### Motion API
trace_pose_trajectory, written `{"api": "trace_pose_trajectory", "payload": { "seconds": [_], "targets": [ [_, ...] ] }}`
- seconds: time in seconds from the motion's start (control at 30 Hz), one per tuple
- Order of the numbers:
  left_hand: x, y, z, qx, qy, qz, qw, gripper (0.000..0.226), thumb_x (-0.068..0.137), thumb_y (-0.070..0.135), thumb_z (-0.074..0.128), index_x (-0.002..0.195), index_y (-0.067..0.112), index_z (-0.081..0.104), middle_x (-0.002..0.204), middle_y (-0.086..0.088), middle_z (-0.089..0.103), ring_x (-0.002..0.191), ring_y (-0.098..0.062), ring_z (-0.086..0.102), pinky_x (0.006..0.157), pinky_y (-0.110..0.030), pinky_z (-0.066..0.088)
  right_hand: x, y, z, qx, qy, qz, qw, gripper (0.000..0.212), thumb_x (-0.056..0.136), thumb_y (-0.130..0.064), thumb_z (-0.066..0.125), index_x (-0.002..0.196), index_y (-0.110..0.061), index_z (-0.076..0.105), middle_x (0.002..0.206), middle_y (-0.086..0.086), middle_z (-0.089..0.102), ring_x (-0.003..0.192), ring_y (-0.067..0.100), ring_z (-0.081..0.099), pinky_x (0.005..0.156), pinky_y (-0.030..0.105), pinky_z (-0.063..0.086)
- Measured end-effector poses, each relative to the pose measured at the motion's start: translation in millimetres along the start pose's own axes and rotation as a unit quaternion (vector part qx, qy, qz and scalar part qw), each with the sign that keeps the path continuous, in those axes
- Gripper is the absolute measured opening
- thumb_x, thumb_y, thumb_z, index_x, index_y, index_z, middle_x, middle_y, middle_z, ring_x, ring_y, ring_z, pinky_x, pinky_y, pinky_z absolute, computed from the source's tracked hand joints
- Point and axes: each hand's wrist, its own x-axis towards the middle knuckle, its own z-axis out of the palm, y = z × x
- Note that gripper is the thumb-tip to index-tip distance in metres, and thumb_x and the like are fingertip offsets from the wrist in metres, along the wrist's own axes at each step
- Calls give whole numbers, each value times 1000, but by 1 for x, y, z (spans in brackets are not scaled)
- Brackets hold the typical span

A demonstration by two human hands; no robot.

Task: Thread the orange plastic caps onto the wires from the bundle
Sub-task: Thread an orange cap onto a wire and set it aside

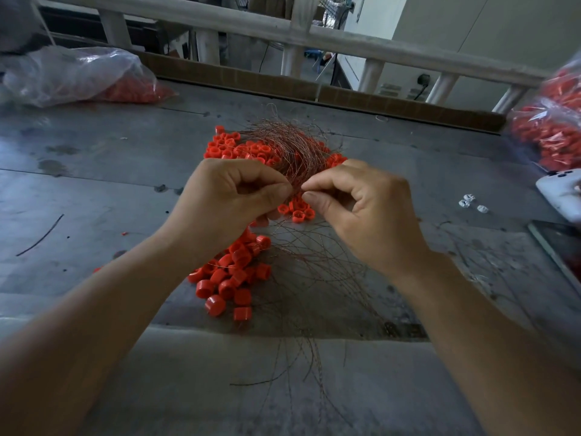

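Reaching in from the bottom edge, two bare forearms meet over the middle of a grey, scuffed table (94, 190). Nearest the viewer, loose ends of thin copper-coloured wires (301, 350) fan out across the table edge and trail toward the body. Just beyond them lies a heap of orange plastic caps (234, 275), short open cylinders tumbled on their sides and ends, directly below the left wrist.

Above that heap the left hand (232, 196) is curled, thumb and forefinger pressed together on the gathered stems of the wire bundle (289, 146). The right hand (361, 202) faces it, thumb and forefinger pinched together at a fine strand right beside the left fingertips; the other fingers are folded into the palm. Whether a cap sits between the right fingertips cannot be told. A few more caps (297, 210) lie on the table beneath the gap between the two hands.

Past the hands the bundle arches up and spreads into a loose brush over a second scatter of caps (242, 147). At far left rests a clear plastic bag (72, 73) with orange pieces inside; another such bag (550, 130) sits at the right edge. Near it lie a white device (559, 190), small white scraps (470, 202) and a dark flat slab (556, 247). A cardboard strip (283, 86) and a pale railing (220, 20) close the far side.
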Motion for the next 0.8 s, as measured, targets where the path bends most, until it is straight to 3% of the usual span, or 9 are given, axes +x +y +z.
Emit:
{"api": "trace_pose_trajectory", "payload": {
  "seconds": [0.17,0.43,0.6,0.8],
  "targets": [
    [0,1,-1,-115,3,-44,992,25,63,15,63,88,17,67,78,4,73,69,-9,70,64,-14,52,0,1,-5,-1,24,26,999,8,80,-13,64,81,-8,70,75,-1,64,69,10,58,63,18,47],
    [1,4,-4,-322,-28,-124,938,25,65,1,57,88,5,64,80,-5,73,70,-12,69,62,-19,54,0,-3,-7,59,38,45,997,5,82,-12,64,81,-10,69,74,-2,63,66,7,57,61,10,43],
    [0,3,-3,-346,-63,-132,927,21,65,1,57,76,11,73,81,-8,73,72,-15,70,61,-20,55,0,-5,-7,65,32,46,996,5,82,-13,64,80,-11,68,75,0,64,68,9,57,60,12,44],
    [0,3,-4,-334,-76,-127,931,25,69,1,56,80,13,75,83,-5,73,71,-12,70,62,-20,55,-1,-7,-8,72,27,40,996,6,82,-12,64,80,-9,68,73,3,64,69,10,58,59,17,46]
  ]
}}
